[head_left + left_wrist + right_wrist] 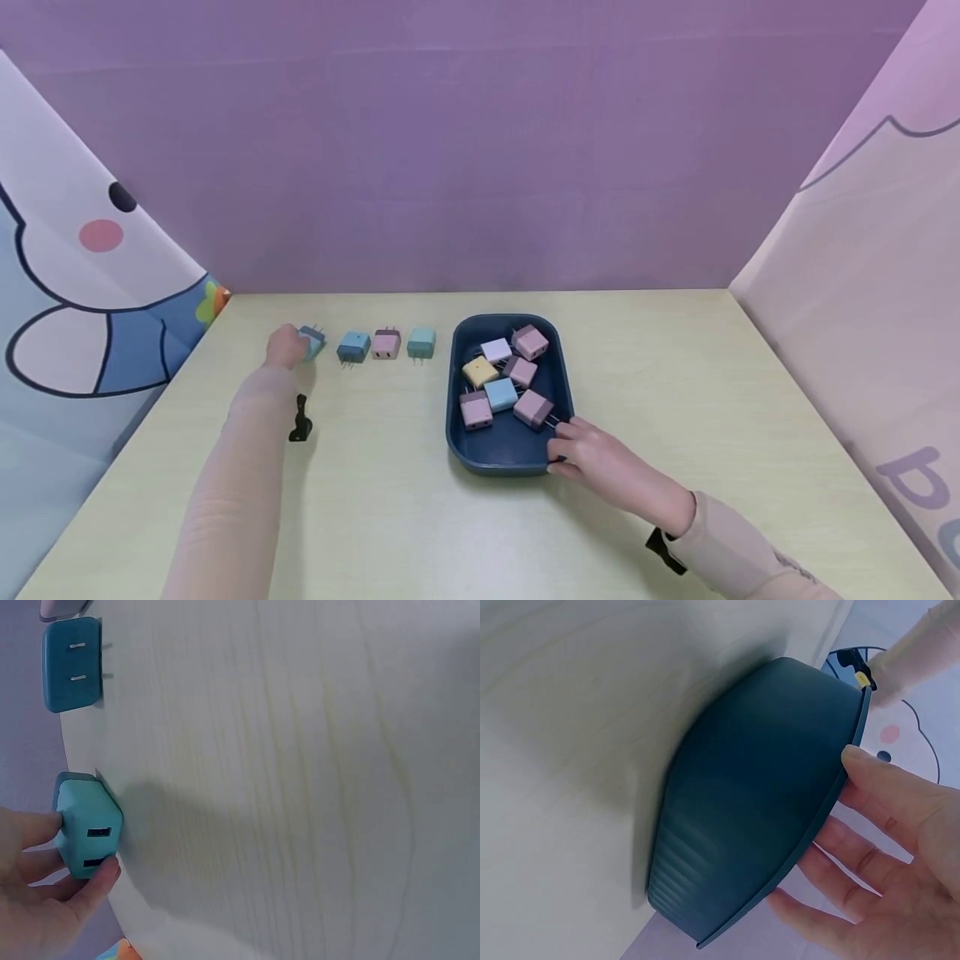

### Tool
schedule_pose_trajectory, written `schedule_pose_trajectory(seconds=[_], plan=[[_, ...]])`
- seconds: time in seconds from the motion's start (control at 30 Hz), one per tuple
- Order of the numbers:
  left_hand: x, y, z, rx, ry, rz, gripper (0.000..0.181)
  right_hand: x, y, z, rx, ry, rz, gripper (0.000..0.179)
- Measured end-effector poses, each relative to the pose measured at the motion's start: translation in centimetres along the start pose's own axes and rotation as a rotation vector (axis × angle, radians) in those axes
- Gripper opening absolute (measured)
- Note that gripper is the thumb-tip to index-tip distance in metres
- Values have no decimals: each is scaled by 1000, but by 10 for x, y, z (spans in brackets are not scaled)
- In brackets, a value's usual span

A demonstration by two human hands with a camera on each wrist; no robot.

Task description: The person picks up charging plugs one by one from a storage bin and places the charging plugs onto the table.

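One charger (86, 810), likely light, stiff, best held by its sides: my left hand (287, 346) pinches it, right hand (596, 462) the tray (495, 450).

Pale wood-grained tabletop (660, 375), backed by a plain purple backdrop (480, 150), flanked by a cartoon-printed panel (60, 350) and a lettered panel (862, 317)

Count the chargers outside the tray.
4: one charger in the left hand; then, rightward along the table in the head view, a blue charger, a pink charger and a teal charger.

The head view overlooks the table (675, 375) both wrist views show closely.
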State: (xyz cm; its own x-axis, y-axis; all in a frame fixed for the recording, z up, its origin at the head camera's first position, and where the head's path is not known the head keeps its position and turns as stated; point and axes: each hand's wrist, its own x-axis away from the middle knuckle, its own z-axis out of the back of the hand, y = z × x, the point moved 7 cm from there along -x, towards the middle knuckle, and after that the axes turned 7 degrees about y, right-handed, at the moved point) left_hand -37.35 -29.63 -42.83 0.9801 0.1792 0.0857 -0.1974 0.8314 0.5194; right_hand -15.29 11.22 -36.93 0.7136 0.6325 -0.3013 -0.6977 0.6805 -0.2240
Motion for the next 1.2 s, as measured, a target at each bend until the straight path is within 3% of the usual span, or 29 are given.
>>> schedule_pose_trajectory(seconds=[0.13, 0.57, 0.73, 0.9, 1.2], plan=[[8, 5, 5, -15, 14, 1, 35, 0, 0, 0, 3, 2, 7, 9], [12, 5, 11, -75, 39, -33, 32, -1, -2, 1, 1, 0, 2, 9], [7, 3, 13, -138, 83, -24, 34, 0, -1, 1, -11, -5, -9, 8], [8, 9, 18, -198, 129, -29, 35, -1, -1, 1, -15, -9, -8, 8], [9, 40, 21, -182, 206, -173, 38, 0, -1, 2, -20, -14, -12, 8]])
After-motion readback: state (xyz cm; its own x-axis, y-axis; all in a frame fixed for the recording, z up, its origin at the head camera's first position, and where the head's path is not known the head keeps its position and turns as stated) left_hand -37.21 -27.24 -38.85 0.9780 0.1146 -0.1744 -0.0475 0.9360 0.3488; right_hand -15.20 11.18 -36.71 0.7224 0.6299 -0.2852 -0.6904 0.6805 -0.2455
